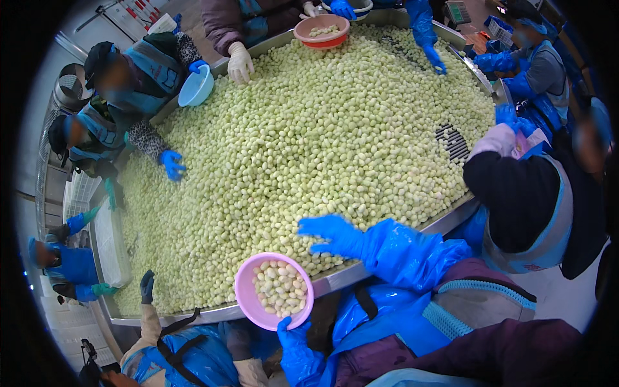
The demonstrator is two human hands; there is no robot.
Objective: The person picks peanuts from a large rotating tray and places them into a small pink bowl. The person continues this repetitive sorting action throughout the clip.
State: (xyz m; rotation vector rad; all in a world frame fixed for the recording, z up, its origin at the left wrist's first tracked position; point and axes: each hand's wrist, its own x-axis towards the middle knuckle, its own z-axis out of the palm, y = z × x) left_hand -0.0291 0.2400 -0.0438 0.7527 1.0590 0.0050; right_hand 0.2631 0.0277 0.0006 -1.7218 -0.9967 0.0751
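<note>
My left hand (293, 334), in a blue glove, grips the near rim of a pink plastic bowl (243, 305). Small oval fruits (279, 286), whitish to yellowish, lie in the bowl, which overlaps the metal edge of a large sorting table. My right hand (333, 235), also gloved in blue, reaches over the near side of a broad heap of pale green oval fruits (300, 145). Its fingers are spread and slightly blurred, and I see nothing held in them. A shiny blue sleeve cover (411, 251) runs up my right forearm.
The table's metal rim (338, 281) passes below my right forearm. Co-workers stand around the heap; a grey-gloved hand (147, 286) is to the left. Across it are a light blue bowl (197, 87) and a red-and-pink bowl (321, 32). A slotted grate (452, 141) shows at right.
</note>
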